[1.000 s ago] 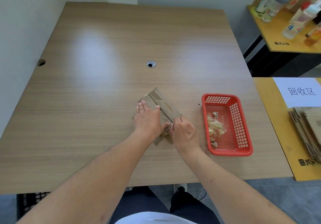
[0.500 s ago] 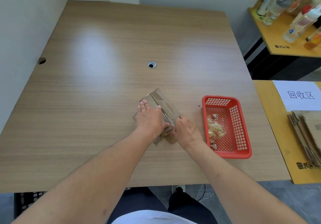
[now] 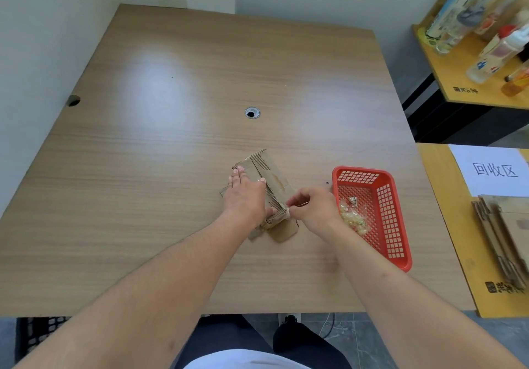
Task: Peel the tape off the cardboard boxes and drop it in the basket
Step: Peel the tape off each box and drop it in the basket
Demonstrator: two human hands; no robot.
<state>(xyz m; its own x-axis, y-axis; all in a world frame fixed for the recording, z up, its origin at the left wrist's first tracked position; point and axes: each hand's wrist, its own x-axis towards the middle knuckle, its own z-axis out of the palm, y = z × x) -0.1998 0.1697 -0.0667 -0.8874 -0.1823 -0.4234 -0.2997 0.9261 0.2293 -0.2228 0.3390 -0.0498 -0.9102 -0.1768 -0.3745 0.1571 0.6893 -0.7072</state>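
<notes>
1. Here, a flattened box [image 3: 264, 194] is pressed to the table [image 3: 171, 168] by the left hand [image 3: 246, 197], fingers straight, just left of the basket [image 3: 399, 251].
2. A tape [image 3: 287, 211] end at the box's near edge is pinched by the right hand [image 3: 313, 207], between box and basket.
3. If pulled too sharply, the tape could be snapped or cardboard torn away.
4. If pressure is eased, the box could be dragged toward the basket.
5. Sticky tape may be kept on the fingers instead of dropped among the scraps [image 3: 353, 217] in the basket.
</notes>
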